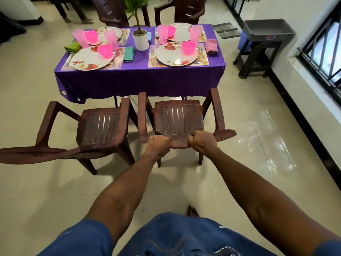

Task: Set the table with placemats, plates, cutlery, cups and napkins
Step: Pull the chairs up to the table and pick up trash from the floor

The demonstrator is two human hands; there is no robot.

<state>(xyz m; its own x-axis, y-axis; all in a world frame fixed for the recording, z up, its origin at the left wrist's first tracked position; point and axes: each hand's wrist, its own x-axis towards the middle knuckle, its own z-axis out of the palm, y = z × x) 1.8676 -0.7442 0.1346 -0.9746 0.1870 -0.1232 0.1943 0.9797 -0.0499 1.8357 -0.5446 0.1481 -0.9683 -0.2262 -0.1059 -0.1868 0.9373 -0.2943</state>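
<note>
Two hands grip the top edge of a brown plastic chair's point(178, 120) backrest: the left hand point(157, 144) and the right hand point(202, 141) each have their fingers curled tight over the rail, a short stretch of it bare between them. The chair is moulded, with ribbed slats down the back and flat armrests. Beyond the grip stands the table point(140, 80), draped in a shiny purple cloth with metal eyelets at its left hem. No writing on the table things can be read; faint white print on the person's blue shorts point(184, 237), below the grip, is too small to make out.

Just past the hands lies a rectangular floral placemat point(203, 61) bearing a round white flowered plate point(171, 56), with a translucent pink bowl point(188, 48) on it, a fork point(152, 55) on its left and a folded pink napkin point(211, 46) to the right. Ahead and left is a second plate point(88, 60) beside a teal napkin point(128, 53). Farther off stand tall frosted pink cups point(195, 35) and two more settings. A white cylindrical pot point(140, 40) with a green plant stands mid-table.

Left of the grip stands a second brown chair point(99, 130), its armrest just beside the held one's. Right of the table stands a dark stool carrying a grey tray point(267, 31).
</note>
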